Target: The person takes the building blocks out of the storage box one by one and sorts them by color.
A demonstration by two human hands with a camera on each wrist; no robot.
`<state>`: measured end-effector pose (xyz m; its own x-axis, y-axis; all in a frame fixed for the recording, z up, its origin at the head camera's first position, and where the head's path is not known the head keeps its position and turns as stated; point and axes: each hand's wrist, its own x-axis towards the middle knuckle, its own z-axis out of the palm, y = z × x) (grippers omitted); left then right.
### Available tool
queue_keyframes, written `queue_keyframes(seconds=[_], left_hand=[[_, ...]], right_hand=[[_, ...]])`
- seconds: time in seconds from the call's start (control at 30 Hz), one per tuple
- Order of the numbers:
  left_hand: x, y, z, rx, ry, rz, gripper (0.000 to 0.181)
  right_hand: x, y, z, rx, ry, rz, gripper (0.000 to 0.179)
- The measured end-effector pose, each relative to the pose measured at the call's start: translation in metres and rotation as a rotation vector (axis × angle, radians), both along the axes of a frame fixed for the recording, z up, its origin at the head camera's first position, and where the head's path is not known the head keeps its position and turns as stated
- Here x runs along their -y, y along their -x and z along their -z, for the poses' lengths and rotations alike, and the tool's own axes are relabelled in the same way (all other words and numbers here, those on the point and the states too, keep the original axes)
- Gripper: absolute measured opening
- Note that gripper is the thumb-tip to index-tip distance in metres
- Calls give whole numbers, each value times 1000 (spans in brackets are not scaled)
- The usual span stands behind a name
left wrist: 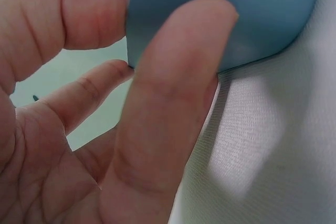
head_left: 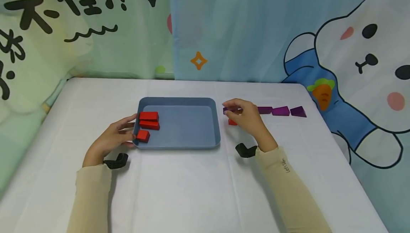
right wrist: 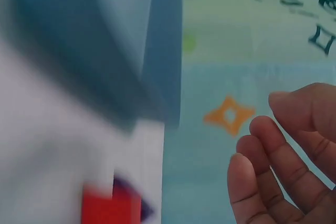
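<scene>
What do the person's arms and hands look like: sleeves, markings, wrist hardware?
Left hand and right hand: no gloves visible. Long beige fabric left sleeve looks plain; matching right sleeve has small dark lettering near the cuff, too small to read. Curved black pieces jut out at the left wrist and right wrist. No cables visible.

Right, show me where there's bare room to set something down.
Inside the tray, it's bare right of the red blocks. The table in front of the tray, between the sleeves, is bare too. Crowded: the tray's left end, with those blocks and the left hand, and just beyond its right end, with the right hand, purple blocks and another red block.
</scene>
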<state>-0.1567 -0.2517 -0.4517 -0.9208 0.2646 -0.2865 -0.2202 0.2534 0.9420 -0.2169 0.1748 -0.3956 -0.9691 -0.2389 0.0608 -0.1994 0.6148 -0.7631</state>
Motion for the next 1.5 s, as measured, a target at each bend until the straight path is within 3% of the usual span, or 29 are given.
queue_keyframes(seconds=[0.33, 0.57, 1.07, 1.3, 1.5], left_hand=[[-2, 5, -2, -5, 6, 7, 82], [-2, 7, -1, -8, -14, 16, 83], [-3, 8, -3, 12, 3, -10, 82], [-2, 8, -1, 16, -5, -15, 83], [2, 4, 1, 18, -5, -15, 82]], right_hand=[[78, -12, 14, 44, 218, -121, 31], [127, -18, 30, 131, 270, -81, 31], [187, -18, 49, 244, 218, -37, 31], [198, -16, 55, 206, 113, 1, 24], [191, -17, 56, 159, 122, -28, 16]])
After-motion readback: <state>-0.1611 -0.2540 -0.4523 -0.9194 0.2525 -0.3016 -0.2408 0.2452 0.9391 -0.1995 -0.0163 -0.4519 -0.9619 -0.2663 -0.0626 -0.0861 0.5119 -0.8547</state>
